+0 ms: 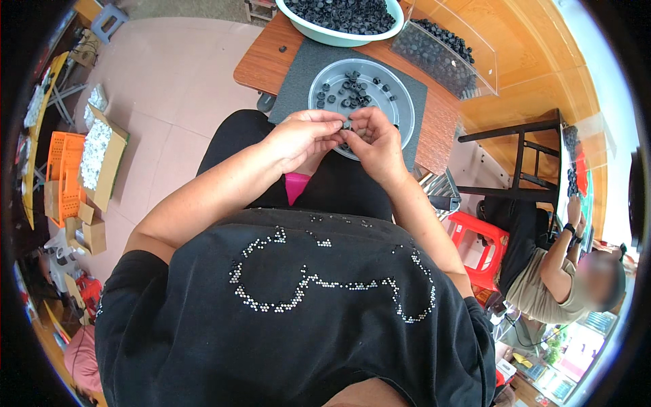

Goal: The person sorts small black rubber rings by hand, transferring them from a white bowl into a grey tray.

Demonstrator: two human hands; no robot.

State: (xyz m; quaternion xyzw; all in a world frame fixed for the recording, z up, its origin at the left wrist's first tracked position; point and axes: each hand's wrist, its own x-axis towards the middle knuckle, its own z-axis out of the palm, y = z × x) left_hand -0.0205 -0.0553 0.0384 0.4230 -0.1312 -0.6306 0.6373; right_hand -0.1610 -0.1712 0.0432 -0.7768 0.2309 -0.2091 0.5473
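Observation:
Between the fingertips of both hands sits a small dark round cap-like part (347,125), partly hidden by the fingers. My left hand (305,138) pinches it from the left, and my right hand (373,140) grips it from the right. Both hands are over the near edge of a grey round basin (405,102), which holds several similar small black parts (352,90). The basin stands on a dark grey mat (298,74) on a brown wooden table (261,57).
Behind the basin are a pale green tub (332,39) heaped with black parts and a clear box (485,68) with more. A red stool (485,251) and a co-worker (553,281) are at right. Left on the floor stand an orange crate (64,166) and a carton (112,166) of white pieces.

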